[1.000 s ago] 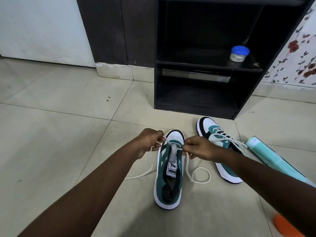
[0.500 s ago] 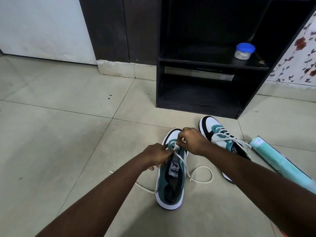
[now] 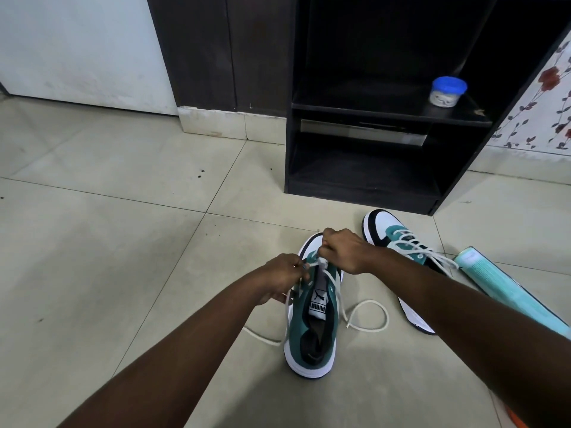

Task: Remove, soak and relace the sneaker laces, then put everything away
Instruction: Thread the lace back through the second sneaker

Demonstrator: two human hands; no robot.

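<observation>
**Ana:** Head view puts the near sneaker [image 3: 312, 322] on the floor [image 3: 123, 242] straight ahead, toe pointing away, heel toward the person. Left hand [image 3: 282, 278] and right hand [image 3: 343, 253] meet over the lowest eyelets by the toe.

**Ben:** And each grip?

**Ana:** Both narrow and pinching the white lace [image 3: 367, 315]: the left on the strand at its side, the right curled around the strand near the tongue.

**Ben:** What might go wrong?

**Ana:** I'd judge uneven ends. One tail loops loosely on the floor to the right, the other trails left, so a harder pull on one side could drag the other back through its eyelet. A twisted strand would also lie lumpy across the tongue.

**Ben:** How does the shoe look?

**Ana:** Teal and white, black lining, white logo label on the tongue, only the toe end threaded. Its partner [image 3: 398, 257] lies just to the right, already laced, near a dark shelf unit [image 3: 364, 168].
</observation>
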